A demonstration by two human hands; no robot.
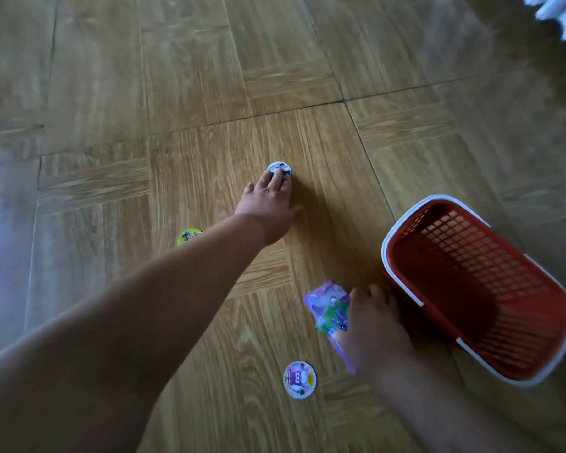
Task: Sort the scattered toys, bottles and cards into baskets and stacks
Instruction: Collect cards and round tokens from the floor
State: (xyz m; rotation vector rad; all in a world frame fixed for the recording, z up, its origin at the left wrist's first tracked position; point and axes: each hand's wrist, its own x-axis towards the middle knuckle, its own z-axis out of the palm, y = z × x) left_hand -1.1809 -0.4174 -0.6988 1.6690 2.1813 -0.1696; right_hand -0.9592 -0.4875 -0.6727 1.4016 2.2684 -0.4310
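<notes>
Head view: the left hand reaches out, its straight fingers pressing a round card flat on the floor. Nearer, the right hand grips a stack of cards just beside the red basket.

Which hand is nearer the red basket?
Right. The right hand, gripping a stack of cards, sits just beside the rim of the red basket; the left hand is farther off, fingers on a round card.
</notes>
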